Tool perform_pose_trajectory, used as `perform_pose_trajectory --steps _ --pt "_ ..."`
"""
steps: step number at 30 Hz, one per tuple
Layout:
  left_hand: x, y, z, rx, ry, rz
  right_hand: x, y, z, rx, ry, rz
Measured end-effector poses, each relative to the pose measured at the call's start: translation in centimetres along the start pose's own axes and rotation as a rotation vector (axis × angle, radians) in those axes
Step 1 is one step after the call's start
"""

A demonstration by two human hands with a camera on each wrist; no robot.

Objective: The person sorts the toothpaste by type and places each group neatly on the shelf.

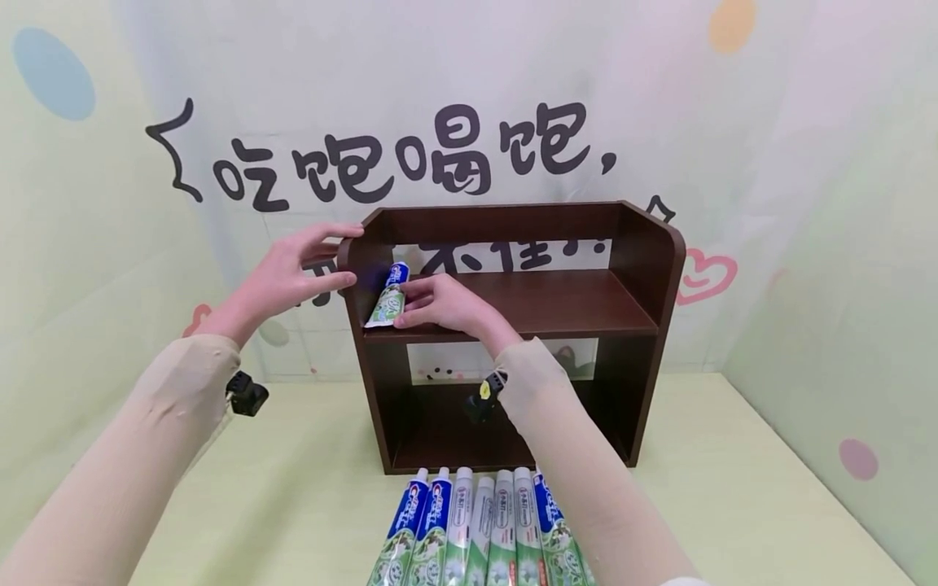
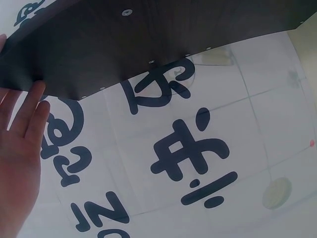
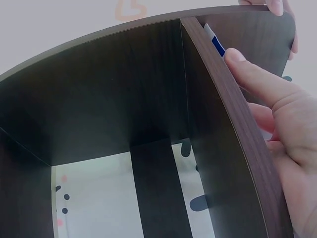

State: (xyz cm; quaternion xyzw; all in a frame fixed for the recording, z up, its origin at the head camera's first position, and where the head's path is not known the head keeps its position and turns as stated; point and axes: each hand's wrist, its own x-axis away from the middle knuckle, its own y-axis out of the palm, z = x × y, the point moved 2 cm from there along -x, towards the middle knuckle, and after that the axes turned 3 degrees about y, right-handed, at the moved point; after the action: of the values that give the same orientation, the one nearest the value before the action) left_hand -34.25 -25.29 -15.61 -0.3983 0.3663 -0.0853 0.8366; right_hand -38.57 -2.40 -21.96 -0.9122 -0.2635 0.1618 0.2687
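Note:
A blue, white and green toothpaste tube [image 1: 390,297] is in the upper compartment of a dark brown two-tier shelf [image 1: 506,328], close to its left side wall. Its crimped end is by the front edge of the board and its cap end farther in. My right hand [image 1: 450,305] pinches the tube at its right side; in the right wrist view the shelf board hides most of the tube. My left hand [image 1: 286,273] touches the shelf's left side panel from outside, fingers extended, as the left wrist view also shows.
Several toothpaste tubes [image 1: 460,521], some blue and green, some silver and green, lie in a row before the shelf, caps toward it. My right forearm covers part of the row. Pale table [image 1: 293,472] surrounds the shelf; a printed wall sheet [image 1: 469,65] hangs behind.

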Motion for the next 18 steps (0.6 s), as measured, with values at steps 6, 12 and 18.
perform_pose_trajectory --steps 6,12,18 --pt "0.0 -0.1 0.1 -0.001 0.004 0.001 0.2 0.0 -0.3 0.019 -0.001 -0.006" --pt "0.0 0.0 0.2 0.0 0.002 -0.012 0.5 -0.1 -0.5 0.061 0.016 0.013" --pt "0.0 0.0 0.0 0.012 0.02 0.001 1.4 0.0 -1.1 0.089 -0.028 0.055"
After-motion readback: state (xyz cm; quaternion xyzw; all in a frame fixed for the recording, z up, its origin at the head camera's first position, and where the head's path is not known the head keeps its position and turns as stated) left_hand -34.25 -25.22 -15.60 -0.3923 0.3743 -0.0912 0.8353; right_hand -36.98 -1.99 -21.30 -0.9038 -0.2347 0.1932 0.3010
